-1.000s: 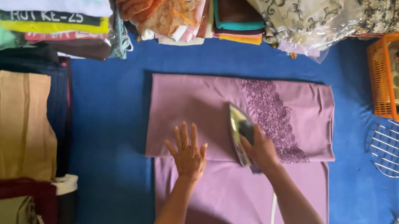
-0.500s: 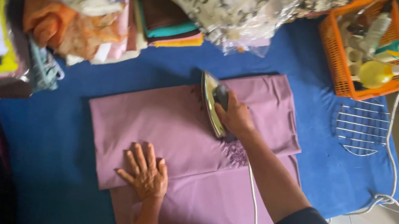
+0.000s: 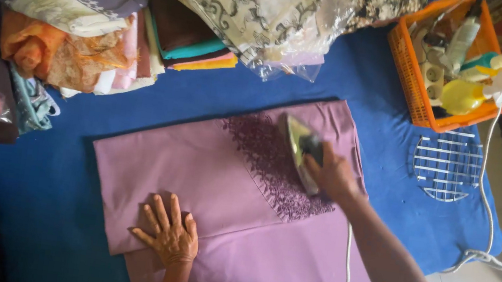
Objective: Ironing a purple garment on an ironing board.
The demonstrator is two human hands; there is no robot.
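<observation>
A mauve folded garment [image 3: 195, 172] with a darker lace panel [image 3: 268, 156] lies flat on a blue padded surface [image 3: 60, 213]. My right hand [image 3: 332, 173] grips the handle of a clothes iron [image 3: 299, 146], which rests on the garment at the lace panel's right edge. My left hand [image 3: 166, 232] presses flat, fingers spread, on the garment's lower left part. The iron's white cord [image 3: 348, 264] trails down off the near edge.
Stacks of folded fabrics [image 3: 77, 40] and bagged patterned cloth [image 3: 248, 11] line the far side. An orange basket [image 3: 430, 80] with a yellow spray bottle [image 3: 464, 95] stands at the right, a round wire rack [image 3: 447, 165] below it, and a white cable [image 3: 488, 192] beside.
The view has shifted, so the cloth sits differently in frame. The iron has slid along the garment near the lace panel. My left hand stays pressed flat on the lower left part.
</observation>
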